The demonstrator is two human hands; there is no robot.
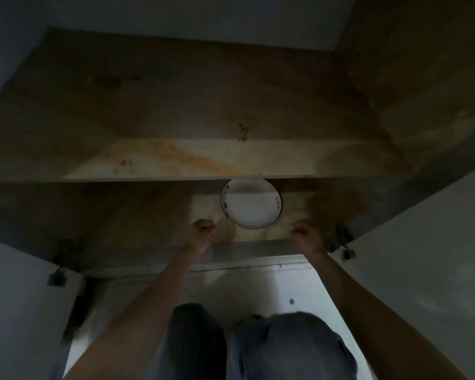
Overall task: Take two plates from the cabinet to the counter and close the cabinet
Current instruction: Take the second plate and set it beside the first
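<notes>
Dim wooden cabinet (148, 160) open; round white plate (251, 204) on lower shelf; left hand (202, 229) and right hand (303, 231) loosely curled, empty, flanking it. Fetching step; next, grip its rim.

Head view looks down, close, into a seemingly open cabinet (176, 160).

blue jeans (291, 349), white floor (258, 292).

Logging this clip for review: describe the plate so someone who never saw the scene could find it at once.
Look into the open wooden cabinet, at its bottom level below the shelf. The plate sits mid-cabinet, just beyond and between the left hand and right hand. It is the only white, round thing inside, with dark rim markings.
</notes>
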